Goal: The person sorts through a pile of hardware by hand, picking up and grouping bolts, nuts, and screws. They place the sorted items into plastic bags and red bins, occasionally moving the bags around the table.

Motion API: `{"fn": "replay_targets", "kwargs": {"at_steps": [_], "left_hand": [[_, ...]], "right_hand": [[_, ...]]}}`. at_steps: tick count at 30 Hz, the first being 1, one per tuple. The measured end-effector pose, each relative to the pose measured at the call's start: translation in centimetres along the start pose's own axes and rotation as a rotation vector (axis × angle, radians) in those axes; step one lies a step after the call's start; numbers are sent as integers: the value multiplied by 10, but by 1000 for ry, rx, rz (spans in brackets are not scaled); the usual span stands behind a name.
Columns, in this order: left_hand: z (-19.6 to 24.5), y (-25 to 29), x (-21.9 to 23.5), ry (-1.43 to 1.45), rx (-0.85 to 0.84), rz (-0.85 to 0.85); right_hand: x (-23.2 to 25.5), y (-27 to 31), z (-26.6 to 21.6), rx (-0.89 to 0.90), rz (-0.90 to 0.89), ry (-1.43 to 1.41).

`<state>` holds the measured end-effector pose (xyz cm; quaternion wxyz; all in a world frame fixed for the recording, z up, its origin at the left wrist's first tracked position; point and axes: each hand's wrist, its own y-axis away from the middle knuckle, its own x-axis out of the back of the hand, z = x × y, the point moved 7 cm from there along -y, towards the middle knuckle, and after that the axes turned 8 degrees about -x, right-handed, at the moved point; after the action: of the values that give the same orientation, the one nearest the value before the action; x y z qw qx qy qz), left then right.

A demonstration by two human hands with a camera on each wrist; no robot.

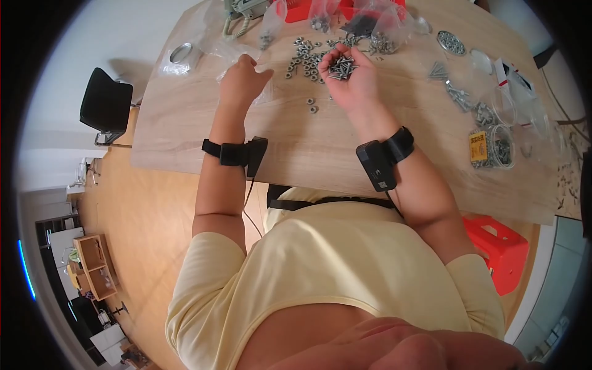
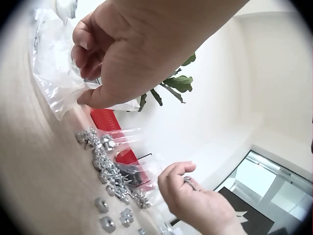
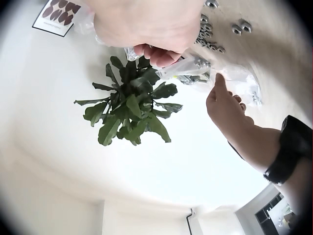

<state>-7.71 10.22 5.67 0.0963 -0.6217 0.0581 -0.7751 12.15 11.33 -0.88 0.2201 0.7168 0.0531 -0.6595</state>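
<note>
First, at the far left, a black chair (image 1: 106, 102) stands beside the wooden table (image 1: 179, 135). On the tabletop a round metal-rimmed lid (image 1: 180, 53) lies near the left edge, and a telephone (image 1: 245, 8) sits at the far side. Next comes the left hand (image 1: 242, 83), its fingers loosely bent and its thumb held apart — nothing shows in its grasp. It is over a clear plastic bag (image 1: 265, 94); whether it touches the bag I cannot tell. Right of that, many metal nuts (image 1: 301, 60) are scattered on the table, with a small pair (image 1: 312, 106) nearer the person. Beside the nuts the right hand (image 1: 356, 77) is turned palm up, fingers curled around a heap of screws (image 1: 341, 68). Just beyond it stands a clear bag of small metal parts (image 1: 382, 42). Farther right are a round dish of metal pieces (image 1: 451, 43), loose screws (image 1: 457, 97) — and a clear tub with a yellow label (image 1: 501, 150). Below the table's right side is a red stool (image 1: 512, 259).
</note>
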Motion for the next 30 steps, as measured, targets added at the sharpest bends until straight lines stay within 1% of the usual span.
{"fn": "replay_targets", "kwargs": {"at_steps": [1,3,4,6,7,9,10,12,13,14,15,16,17,18,19,20,22,23,25,26,30], "left_hand": [[-5,1,-3,3,0,5],[-9,0,-12,-47,-79,-6],[-14,-4,-14,-45,-84,-3],[-15,-6,-10,107,-44,16],[-13,-7,-8,109,-46,16],[-2,-6,-7,511,57,-30],[4,-5,-7,513,58,-28],[15,-2,-15,883,104,-64],[17,-2,-15,886,105,-61],[20,0,-20,1032,131,-96],[23,1,-24,1178,157,-131],[25,2,-27,1261,173,-170],[23,2,-30,1267,177,-164],[22,2,-36,1375,188,-190],[22,2,-42,1484,199,-215],[19,2,-45,1492,207,-206],[16,1,-52,1620,239,-205],[12,1,-54,1626,248,-198],[10,-2,-57,1702,206,-209],[9,-2,-57,1706,213,-204],[8,-4,-54,1691,188,-189]], "right_hand": [[-5,2,2,7,-15,27],[-12,2,3,19,-32,56],[-16,2,3,17,-56,89],[-24,2,5,18,-79,123],[-28,1,7,16,-82,141],[-33,-4,14,13,-87,162],[-35,-9,18,2,-103,163],[-40,-19,28,-10,-123,170],[-40,-22,30,38,-109,218],[-40,-26,31,87,-96,268],[-40,-30,34,84,-97,273],[-40,-32,33,150,-86,350],[-41,-33,32,216,-75,427],[-41,-36,35,210,-76,436],[-42,-38,35,245,-85,468],[-46,-37,36,278,-92,500],[-48,-37,38,293,-78,547],[-50,-35,39,319,-65,584],[-54,-36,43,317,-89,603],[-58,-35,45,326,-113,612],[-59,-36,50,326,-87,685]]}}
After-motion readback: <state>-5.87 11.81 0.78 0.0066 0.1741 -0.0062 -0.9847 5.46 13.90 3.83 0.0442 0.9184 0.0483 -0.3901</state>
